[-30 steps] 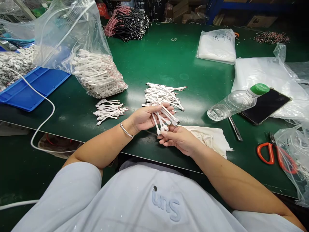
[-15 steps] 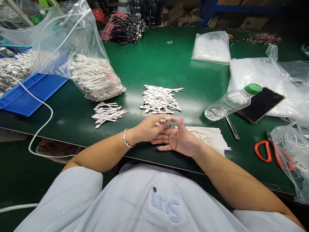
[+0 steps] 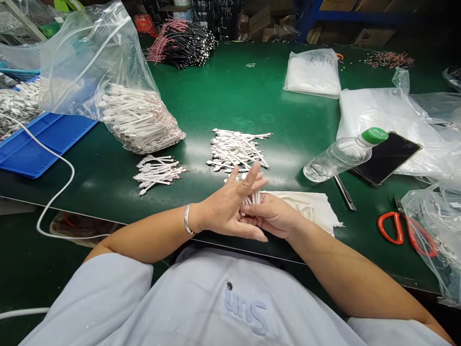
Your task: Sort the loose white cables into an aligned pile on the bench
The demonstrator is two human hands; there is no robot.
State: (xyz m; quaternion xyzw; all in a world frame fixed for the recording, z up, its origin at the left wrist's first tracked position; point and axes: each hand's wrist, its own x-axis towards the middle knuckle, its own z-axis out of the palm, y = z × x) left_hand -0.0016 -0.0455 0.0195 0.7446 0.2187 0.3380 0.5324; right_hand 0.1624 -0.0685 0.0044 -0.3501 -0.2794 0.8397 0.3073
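My right hand (image 3: 277, 215) is closed around a small bundle of short white cables (image 3: 255, 197), their ends standing up between thumb and fingers. Beside it, my left hand (image 3: 226, 205), with a silver bracelet at the wrist, is open with its fingers spread. That hand partly covers the bundle, so its lower part is hidden. Just beyond both hands lies a loose pile of white cables (image 3: 237, 148) with connector ends. A smaller pile of similar cables (image 3: 157, 174) rests to the left.
A plastic bag of white cables (image 3: 140, 117) stands at the left by a blue tray (image 3: 50, 142). On the right are a white cloth (image 3: 320, 204), a tilted-looking water bottle (image 3: 336, 158), a phone (image 3: 389, 158), a cutter knife (image 3: 345, 193) and red-handled scissors (image 3: 391, 228).
The white cable bundle, earlier at my left fingers, is now in my right hand, which has closed. My left hand has opened and spread its fingers.
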